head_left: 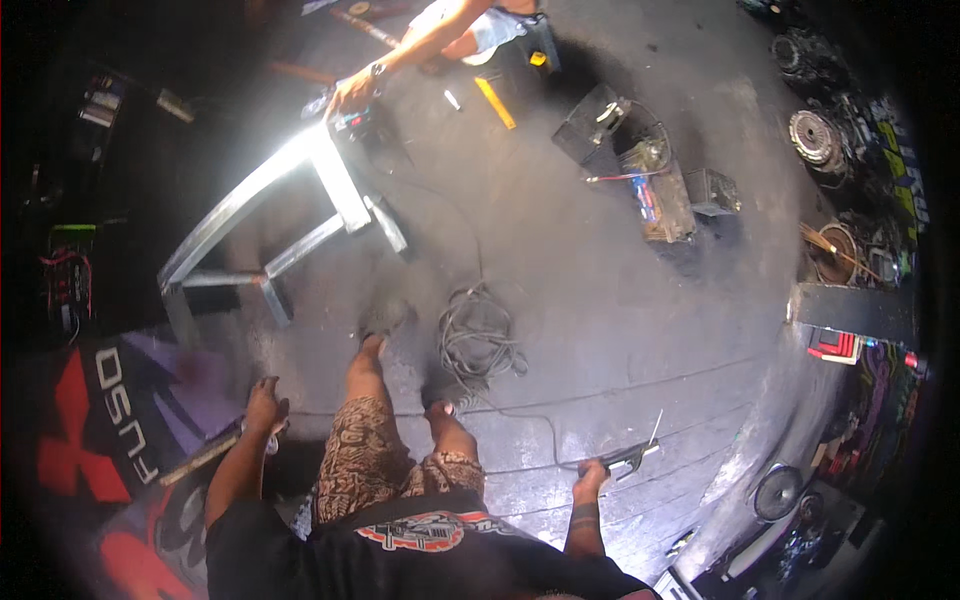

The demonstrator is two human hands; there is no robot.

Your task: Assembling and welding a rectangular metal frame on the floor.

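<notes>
In my right hand (pixel 592 480) is a welding electrode holder (pixel 628 458), with a thin pale welding rod (pixel 655 428) sticking up from it. Its dark cable runs back over the floor to a loose coil (pixel 478 335) in front of my feet. My left hand (pixel 265 408) hangs out to the left with its fingers loosely bent and apart, and I make out nothing in it. Ahead of that hand stands a metal frame of square tubes (pixel 235 205), brightly lit at its far corner. There a co-worker's hand (pixel 350 95) rests on a power tool (pixel 352 122).
A yellow bar (pixel 494 103) lies near the co-worker. Right of centre are an open dark case (pixel 590 125), a tool-filled box (pixel 668 215) and a small dark box (pixel 712 190). Round machine parts (pixel 815 138) line the right side. A printed banner (pixel 110 430) lies at left.
</notes>
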